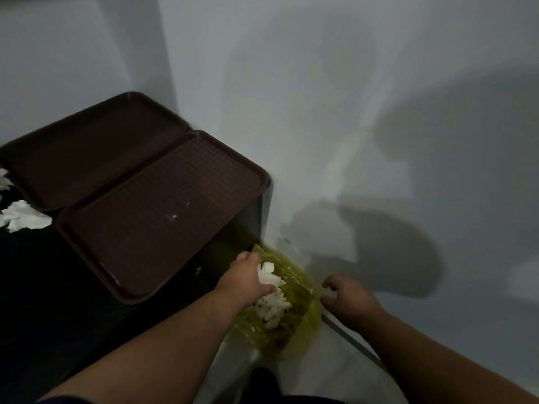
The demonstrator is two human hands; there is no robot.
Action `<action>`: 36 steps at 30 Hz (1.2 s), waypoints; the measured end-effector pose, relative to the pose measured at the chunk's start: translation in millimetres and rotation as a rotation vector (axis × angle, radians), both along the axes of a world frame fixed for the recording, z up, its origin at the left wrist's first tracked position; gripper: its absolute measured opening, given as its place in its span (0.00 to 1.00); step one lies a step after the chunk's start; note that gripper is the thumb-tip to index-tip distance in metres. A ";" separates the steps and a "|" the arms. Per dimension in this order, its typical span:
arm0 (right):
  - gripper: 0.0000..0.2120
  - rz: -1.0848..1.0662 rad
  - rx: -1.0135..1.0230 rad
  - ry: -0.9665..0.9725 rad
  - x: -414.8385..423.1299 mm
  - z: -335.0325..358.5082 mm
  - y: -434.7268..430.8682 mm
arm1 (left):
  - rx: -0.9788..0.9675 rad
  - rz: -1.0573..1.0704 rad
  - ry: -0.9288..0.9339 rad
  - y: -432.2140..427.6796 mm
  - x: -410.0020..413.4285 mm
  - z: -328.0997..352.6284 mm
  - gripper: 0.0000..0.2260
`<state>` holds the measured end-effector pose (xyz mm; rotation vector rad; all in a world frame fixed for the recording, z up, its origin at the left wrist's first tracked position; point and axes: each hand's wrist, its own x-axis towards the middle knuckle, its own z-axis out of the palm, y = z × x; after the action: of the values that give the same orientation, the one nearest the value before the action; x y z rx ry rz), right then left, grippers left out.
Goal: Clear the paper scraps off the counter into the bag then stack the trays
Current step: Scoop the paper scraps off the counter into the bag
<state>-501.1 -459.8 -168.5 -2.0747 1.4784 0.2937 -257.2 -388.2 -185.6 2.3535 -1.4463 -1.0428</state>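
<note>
Above the yellow bag, paper scraps in left hand

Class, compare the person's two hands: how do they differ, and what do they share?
The left hand grips white paper scraps; the right hand holds no paper. The left hand is over the bag opening; the right hand is beside its rim, grip unclear. Both have curled fingers, near the bag.
</note>
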 end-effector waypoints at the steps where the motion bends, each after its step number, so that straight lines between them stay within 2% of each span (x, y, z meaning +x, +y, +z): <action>1: 0.19 0.000 0.001 0.006 -3.2 -1.2 0.0 | 0.001 0.006 0.022 -0.8 -0.8 -3.3 0.40; 4: 0.18 -0.009 0.000 0.022 -8.7 -1.4 0.2 | 0.012 0.004 0.034 1.8 -1.4 -10.6 0.42; 11: 0.17 0.015 0.007 -0.005 1.9 3.5 -1.2 | 0.019 -0.012 -0.036 13.6 6.0 -7.1 0.38; 21: 0.16 0.144 -0.052 -0.077 57.5 34.5 3.7 | -0.130 0.037 -0.014 35.3 21.7 41.3 0.32; 28: 0.10 0.228 -0.135 -0.217 132.7 70.4 30.1 | -0.242 0.090 -0.006 94.7 60.4 83.5 0.25; 31: 0.06 0.311 -0.153 -0.290 177.7 85.8 52.8 | -0.277 0.164 -0.015 129.7 94.5 98.2 0.20; 36: 0.06 0.453 -0.151 -0.375 254.3 102.4 103.7 | -0.280 0.363 -0.099 211.8 166.4 116.1 0.17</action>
<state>-246.8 -356.1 -66.1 -2.4115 0.8267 -0.0434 -90.7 -176.4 -69.5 2.3620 -1.0531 -0.5969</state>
